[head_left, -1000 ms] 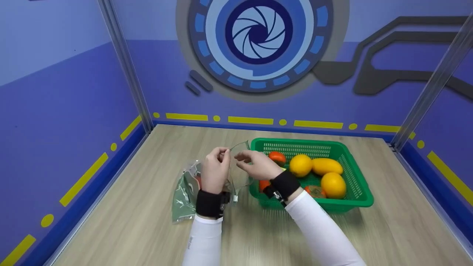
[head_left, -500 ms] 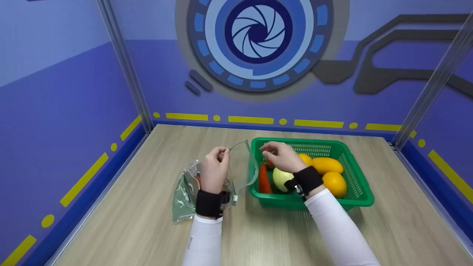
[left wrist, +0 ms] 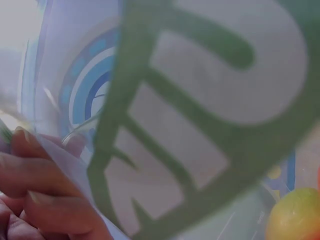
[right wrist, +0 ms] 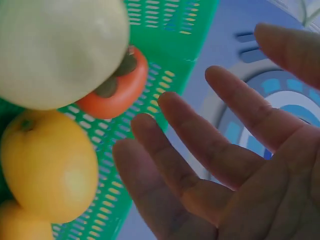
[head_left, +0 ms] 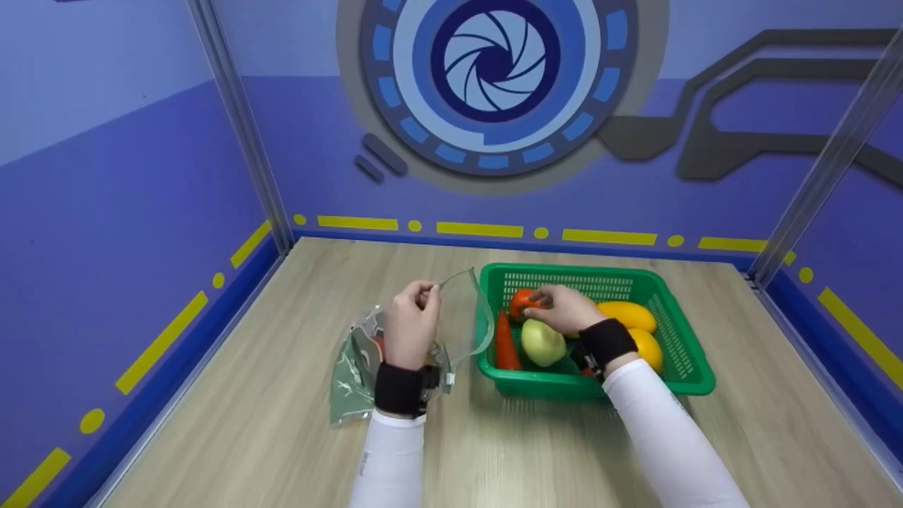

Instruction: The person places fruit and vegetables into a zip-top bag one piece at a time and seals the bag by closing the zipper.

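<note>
My left hand (head_left: 413,324) pinches the upper edge of a clear zip bag (head_left: 351,384), which stands with its mouth spread and something red inside. Its green and white print fills much of the left wrist view, above my curled fingers (left wrist: 60,210). My right hand (head_left: 570,309) hovers over the green basket, fingertips beside an orange-red persimmon (head_left: 520,303). In the right wrist view the fingers are spread and hold nothing, apart from the persimmon (right wrist: 125,90). A pale green round fruit or vegetable (head_left: 543,343) lies just in front of it.
The green basket (head_left: 564,269) stands right of the bag. It also holds a carrot (head_left: 506,342), a yellow mango-like fruit (head_left: 626,315) and an orange (head_left: 646,347). Blue panels (head_left: 451,190) enclose the wooden table (head_left: 303,296) at the back and sides.
My right hand has left the bag's mouth, moved right over the basket and lowered towards the persimmon. The left hand has stayed in place, pinching the bag.
</note>
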Demonstrator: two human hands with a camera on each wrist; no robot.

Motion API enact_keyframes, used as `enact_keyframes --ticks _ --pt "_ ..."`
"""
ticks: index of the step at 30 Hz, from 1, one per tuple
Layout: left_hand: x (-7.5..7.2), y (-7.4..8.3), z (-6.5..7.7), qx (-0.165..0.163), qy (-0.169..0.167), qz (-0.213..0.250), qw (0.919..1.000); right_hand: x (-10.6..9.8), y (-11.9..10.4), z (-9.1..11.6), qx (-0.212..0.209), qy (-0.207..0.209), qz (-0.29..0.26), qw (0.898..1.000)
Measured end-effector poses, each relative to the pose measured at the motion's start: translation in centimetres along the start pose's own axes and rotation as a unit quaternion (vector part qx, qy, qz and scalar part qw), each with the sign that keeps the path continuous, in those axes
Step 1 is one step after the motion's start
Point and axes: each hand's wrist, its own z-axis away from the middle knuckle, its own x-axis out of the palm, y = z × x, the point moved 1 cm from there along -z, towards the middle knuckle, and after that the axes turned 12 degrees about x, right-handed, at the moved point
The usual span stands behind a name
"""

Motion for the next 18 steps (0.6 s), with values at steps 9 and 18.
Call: enact_keyframes --ticks 9,18 --pt "0.0 0.0 0.1 -0.011 -0.004 0.003 0.9999 1.4 1.5 -0.7 0.009 -0.052 0.050 0.997" --pt "0.1 0.0 0.0 -0.007 -0.006 0.007 0.9999 2.7 1.8 -1.5 0.018 -0.098 0.097 0.990"
